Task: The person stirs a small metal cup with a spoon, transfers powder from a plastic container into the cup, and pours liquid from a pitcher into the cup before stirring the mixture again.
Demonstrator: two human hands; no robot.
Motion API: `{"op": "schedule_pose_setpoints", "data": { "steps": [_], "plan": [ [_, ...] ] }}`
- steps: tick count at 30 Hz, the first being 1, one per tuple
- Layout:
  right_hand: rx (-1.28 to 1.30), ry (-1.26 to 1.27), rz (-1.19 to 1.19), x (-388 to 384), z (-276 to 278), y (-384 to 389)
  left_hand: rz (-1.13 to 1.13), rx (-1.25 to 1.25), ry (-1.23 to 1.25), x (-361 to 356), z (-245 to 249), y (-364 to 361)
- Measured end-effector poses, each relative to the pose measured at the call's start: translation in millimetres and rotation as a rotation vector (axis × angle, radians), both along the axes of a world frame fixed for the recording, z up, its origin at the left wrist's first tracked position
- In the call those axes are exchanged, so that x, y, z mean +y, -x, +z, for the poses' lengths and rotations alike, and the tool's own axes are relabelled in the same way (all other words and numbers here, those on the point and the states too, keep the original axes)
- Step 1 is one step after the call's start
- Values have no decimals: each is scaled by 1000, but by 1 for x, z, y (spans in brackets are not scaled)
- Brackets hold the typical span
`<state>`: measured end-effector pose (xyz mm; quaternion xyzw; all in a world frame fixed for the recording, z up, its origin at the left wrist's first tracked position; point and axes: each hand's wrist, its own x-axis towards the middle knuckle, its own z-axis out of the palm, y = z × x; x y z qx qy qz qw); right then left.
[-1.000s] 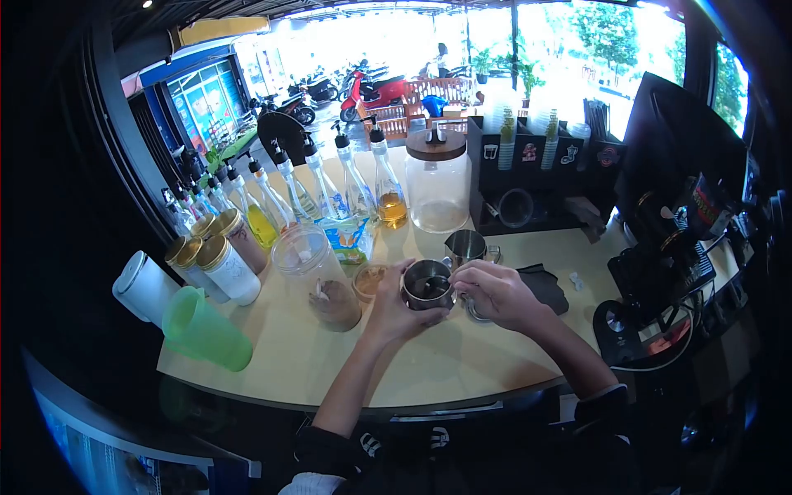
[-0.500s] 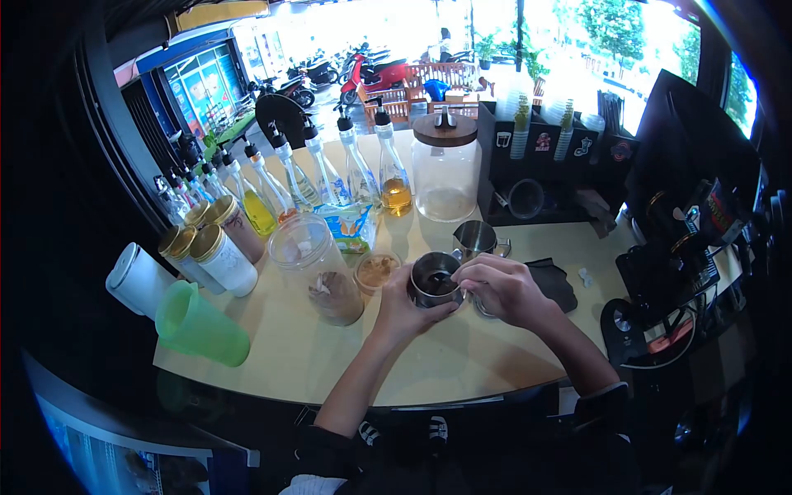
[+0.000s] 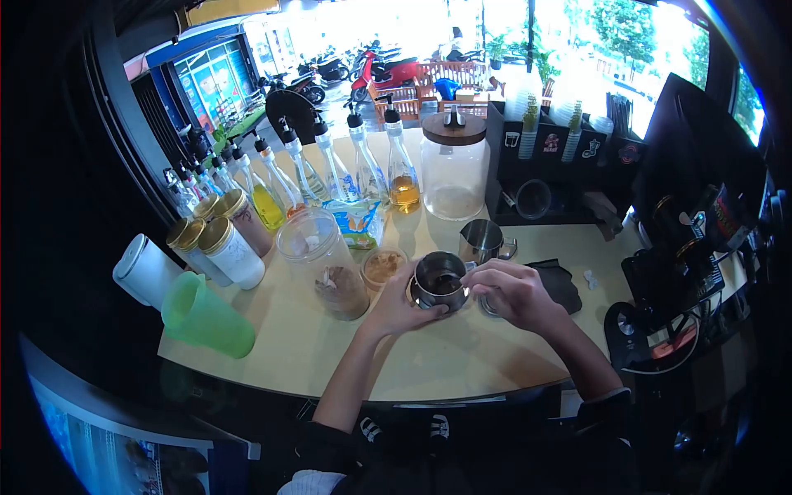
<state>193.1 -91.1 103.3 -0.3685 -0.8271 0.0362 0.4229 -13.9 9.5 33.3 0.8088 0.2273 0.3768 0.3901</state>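
Observation:
My left hand (image 3: 394,310) is wrapped around the side of a small stainless steel pitcher (image 3: 431,307), which has dark liquid inside. Over its rim, the fingers of my right hand (image 3: 513,293) are pinched on the thin handle of what looks like a spoon, its lower end down in the pitcher and mostly hidden. Just behind stands a second steel pitcher (image 3: 481,240). Left of my left hand are a round lid (image 3: 384,266) with brown powder on it and a clear plastic jar (image 3: 340,280) partly filled with brown powder.
A green jug (image 3: 206,318) and several gold-lidded jars (image 3: 233,256) stand at the left. Pump bottles (image 3: 369,169) line the back beside a wooden-lidded glass jar (image 3: 454,177). To the right lie a dark cloth (image 3: 553,285) and a black cup holder (image 3: 557,161).
The view has shifted slightly, so the counter things sit a little further right. My right hand has moved slightly at the pitcher's rim; my left hand keeps its hold.

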Motion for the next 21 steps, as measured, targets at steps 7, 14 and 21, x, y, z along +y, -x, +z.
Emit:
{"op": "schedule_pose_setpoints", "data": {
  "steps": [7,14,21],
  "plan": [
    [40,-37,73,5,-7,3,346,23,-67,-22,4,-19],
    [86,19,133,3,-9,11,171,-19,32,0,3,-1],
    [99,70,70,6,-13,6,-7,8,114,-2,12,1]
  ]
}}
